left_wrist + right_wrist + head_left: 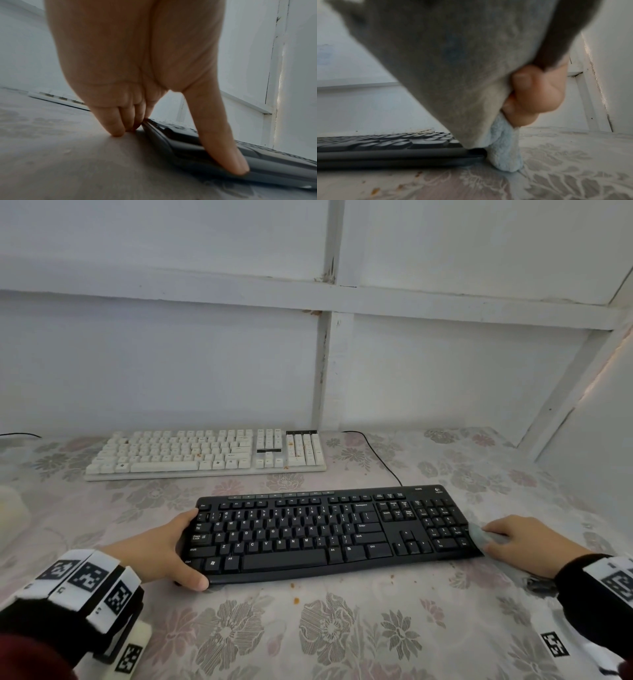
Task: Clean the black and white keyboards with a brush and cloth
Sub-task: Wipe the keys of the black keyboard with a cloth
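Observation:
The black keyboard [329, 532] lies on the floral tablecloth [342, 638] in front of me. My left hand [171, 546] holds its left end, thumb [223, 148] on the front edge and fingers at the far corner. My right hand [524, 537] grips a pale blue-grey cloth [479, 537] bunched against the keyboard's right end; in the right wrist view the cloth [453, 67] hangs in front of the curled fingers [536, 94] and touches the table beside the keyboard [385, 148]. The white keyboard [205, 453], with brown specks on its keys, lies further back. No brush is in view.
A black cable [380, 460] runs from the black keyboard's back edge toward the wall. Brown crumbs [294, 599] lie on the tablecloth in front of the keyboard. A white framed wall [325, 354] closes the back and right. A pale object [10, 508] sits at the left edge.

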A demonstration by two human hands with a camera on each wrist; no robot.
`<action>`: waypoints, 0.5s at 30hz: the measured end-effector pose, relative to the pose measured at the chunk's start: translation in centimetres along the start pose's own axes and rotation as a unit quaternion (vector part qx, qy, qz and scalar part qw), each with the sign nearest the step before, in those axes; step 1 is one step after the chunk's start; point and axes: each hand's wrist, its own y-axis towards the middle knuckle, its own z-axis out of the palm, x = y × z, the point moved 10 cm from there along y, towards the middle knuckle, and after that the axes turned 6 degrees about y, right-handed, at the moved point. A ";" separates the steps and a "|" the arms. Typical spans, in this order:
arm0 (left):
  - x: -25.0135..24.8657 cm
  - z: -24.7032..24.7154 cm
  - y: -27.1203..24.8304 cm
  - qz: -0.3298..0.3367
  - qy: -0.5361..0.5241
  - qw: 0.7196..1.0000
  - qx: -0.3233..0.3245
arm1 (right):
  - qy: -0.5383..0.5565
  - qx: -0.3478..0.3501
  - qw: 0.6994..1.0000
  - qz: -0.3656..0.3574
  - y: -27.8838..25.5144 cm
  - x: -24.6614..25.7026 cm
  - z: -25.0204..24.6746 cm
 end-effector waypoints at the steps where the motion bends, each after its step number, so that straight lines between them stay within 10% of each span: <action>1: -0.1 0.0 -0.1 0.000 0.000 1.000 0.001 | -0.003 0.003 1.000 0.000 -0.2 0.0 0.0; 15: -1.1 0.3 -0.9 -0.017 0.045 0.999 0.007 | -0.014 0.046 0.999 -0.004 -2.3 3.4 -1.3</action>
